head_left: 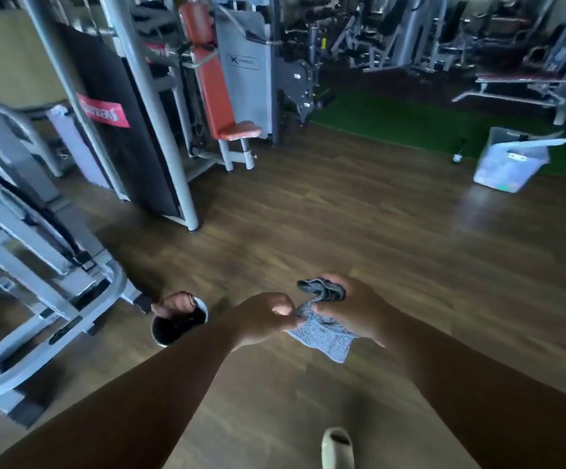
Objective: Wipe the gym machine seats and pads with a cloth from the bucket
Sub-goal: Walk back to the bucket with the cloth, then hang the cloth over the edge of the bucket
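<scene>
Wooden floor (308, 214) fills view. Grey machine frame (38, 282) at left. Machine with orange seat (239, 130) and back pad (207, 72) far left-centre. Clear plastic bin (508, 164) far right. Dark bucket (176, 324) on floor beside left forearm. Grey cloth (325, 326) held mid-air between hands: left hand (264, 319) pinches one edge, right hand (352, 309) grips bunched end.
</scene>
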{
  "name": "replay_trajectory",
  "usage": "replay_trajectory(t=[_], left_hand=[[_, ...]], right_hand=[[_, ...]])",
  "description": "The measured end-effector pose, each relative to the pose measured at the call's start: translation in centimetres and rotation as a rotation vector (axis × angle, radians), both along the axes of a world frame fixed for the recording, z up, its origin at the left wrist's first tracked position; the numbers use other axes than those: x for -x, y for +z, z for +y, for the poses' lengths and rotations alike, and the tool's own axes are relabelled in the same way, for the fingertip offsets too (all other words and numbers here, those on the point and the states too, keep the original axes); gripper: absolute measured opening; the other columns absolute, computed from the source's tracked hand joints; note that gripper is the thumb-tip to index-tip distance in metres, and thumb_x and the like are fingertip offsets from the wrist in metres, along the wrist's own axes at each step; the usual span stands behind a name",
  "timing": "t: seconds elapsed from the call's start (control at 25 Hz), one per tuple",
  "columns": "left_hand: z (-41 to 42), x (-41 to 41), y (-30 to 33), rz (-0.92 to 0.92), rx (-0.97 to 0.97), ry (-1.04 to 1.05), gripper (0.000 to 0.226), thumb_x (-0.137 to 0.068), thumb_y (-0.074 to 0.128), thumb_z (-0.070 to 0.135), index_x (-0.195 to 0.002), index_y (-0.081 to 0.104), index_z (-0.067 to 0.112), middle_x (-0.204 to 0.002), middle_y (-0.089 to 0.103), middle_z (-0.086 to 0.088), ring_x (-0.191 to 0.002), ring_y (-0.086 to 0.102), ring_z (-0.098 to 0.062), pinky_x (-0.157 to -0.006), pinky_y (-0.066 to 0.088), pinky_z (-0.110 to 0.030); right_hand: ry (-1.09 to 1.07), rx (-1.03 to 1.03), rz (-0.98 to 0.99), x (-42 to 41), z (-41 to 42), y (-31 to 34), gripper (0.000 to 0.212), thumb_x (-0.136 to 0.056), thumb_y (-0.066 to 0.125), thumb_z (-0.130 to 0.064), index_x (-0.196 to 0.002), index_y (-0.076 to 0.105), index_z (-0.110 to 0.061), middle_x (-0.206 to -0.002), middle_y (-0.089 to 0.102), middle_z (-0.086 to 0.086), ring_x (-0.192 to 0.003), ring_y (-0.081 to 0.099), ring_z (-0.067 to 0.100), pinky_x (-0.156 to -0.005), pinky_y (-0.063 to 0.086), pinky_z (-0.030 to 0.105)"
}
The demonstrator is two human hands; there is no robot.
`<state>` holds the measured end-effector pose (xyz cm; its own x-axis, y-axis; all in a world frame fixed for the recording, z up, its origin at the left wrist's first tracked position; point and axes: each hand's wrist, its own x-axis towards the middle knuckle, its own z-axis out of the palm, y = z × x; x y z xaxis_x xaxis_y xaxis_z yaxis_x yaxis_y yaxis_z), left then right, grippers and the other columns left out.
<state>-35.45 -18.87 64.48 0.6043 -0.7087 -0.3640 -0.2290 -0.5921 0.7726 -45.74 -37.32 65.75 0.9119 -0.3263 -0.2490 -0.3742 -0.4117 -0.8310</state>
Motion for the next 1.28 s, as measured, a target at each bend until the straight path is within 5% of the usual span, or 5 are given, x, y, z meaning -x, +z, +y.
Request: replay_trajectory(t=[0.2,0.44,0.6,0.92,1.28], left_hand=[[-2.7,-9.4,-0.9,0.021,0.126,0.346,0.029,-0.073,0.084,0.037,-0.07,0.057,0.027,-0.098,0.073,0.003,-0.097,0.066,-0.013,-0.081,0.042,-0.029],[0.1,-15.4,-0.3,-0.067,0.142,0.699,0.024,-0.074,0.085,0.024,-0.072,0.061,0.025,-0.064,0.06,0.016,-0.063,0.051,-0.003,-0.066,0.036,-0.024],[5.1,-20.4,1.4,-0.149,0.147,0.814,0.017,-0.079,0.08,0.015,-0.076,0.068,0.026,-0.069,0.07,0.013,-0.062,0.06,0.002,-0.062,0.044,-0.018],[11.6,-31.7,5.6,-0.359,0.098,0.698,0.016,-0.082,0.074,0.013,-0.081,0.07,0.028,-0.075,0.068,0.011,-0.067,0.06,0.001,-0.062,0.044,-0.011],[11.8,-40.0,7.8,-0.492,-0.086,0.619,0.02,-0.088,0.071,0.025,-0.097,0.054,0.031,-0.082,0.062,0.017,-0.074,0.057,0.004,-0.064,0.043,-0.013]], right_hand=[[0.235,-0.045,0.008,-13.4,-4.9,0.0,0.047,-0.084,0.077,-0.023,-0.123,0.059,-0.04,-0.106,0.07,-0.006,-0.091,0.07,0.015,-0.08,0.057,0.033],[0.471,-0.106,0.052,-25.2,-2.9,0.0,0.036,-0.084,0.076,-0.025,-0.103,0.061,-0.051,-0.099,0.071,-0.01,-0.082,0.069,0.014,-0.049,0.05,0.022],[0.578,-0.174,0.077,-32.4,1.9,-1.2,0.038,-0.079,0.078,-0.029,-0.112,0.066,-0.042,-0.106,0.073,-0.008,-0.098,0.072,0.021,-0.08,0.061,0.042],[0.717,-0.164,0.107,-44.1,9.5,-0.8,0.016,-0.086,0.073,-0.031,-0.101,0.07,-0.034,-0.091,0.074,-0.008,-0.074,0.067,0.006,-0.062,0.048,0.024],[1.075,-0.094,-0.036,-56.2,11.7,2.7,0.038,-0.071,0.075,-0.043,-0.107,0.071,-0.032,-0.11,0.073,-0.011,-0.111,0.065,0.006,-0.104,0.047,0.037]])
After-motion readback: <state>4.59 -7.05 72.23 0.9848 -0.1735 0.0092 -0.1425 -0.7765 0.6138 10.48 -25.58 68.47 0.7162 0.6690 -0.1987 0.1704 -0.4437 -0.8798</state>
